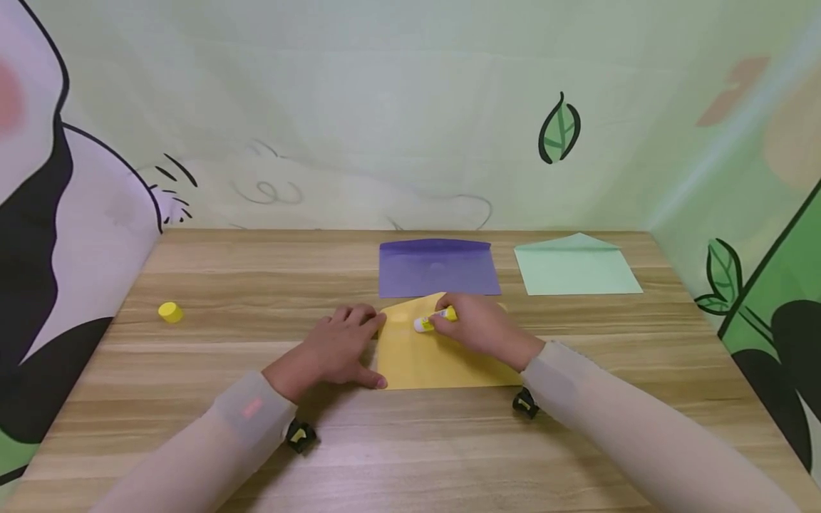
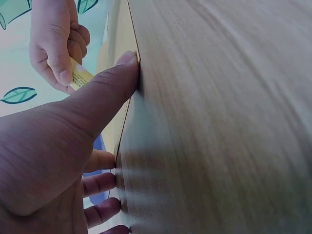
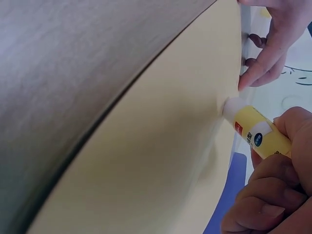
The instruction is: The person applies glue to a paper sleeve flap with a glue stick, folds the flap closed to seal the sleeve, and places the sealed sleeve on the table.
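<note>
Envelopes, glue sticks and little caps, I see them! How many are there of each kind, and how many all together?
Envelopes: 3, a purple envelope, a green envelope and a yellow envelope
Glue stick: 1
Yellow cap: 1
Total: 5
</note>
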Demonstrator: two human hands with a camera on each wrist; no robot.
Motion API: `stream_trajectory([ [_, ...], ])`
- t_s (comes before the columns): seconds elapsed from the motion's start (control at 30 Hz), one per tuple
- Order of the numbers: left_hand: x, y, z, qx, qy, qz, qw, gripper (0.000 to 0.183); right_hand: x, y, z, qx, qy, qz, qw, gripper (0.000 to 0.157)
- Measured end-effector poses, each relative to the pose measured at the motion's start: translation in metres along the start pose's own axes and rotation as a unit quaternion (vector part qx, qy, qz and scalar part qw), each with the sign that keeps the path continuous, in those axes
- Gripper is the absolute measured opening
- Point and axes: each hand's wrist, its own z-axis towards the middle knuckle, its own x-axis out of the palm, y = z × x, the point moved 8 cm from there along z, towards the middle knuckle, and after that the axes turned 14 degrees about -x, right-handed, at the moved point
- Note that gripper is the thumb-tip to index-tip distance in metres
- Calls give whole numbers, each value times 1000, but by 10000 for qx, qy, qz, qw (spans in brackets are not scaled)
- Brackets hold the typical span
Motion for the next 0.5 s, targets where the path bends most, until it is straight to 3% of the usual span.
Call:
stream_trajectory([
  [0.5,1,0,2,-67,109,-37,9999,111,5,1,6,-8,78,-111,9999,39],
])
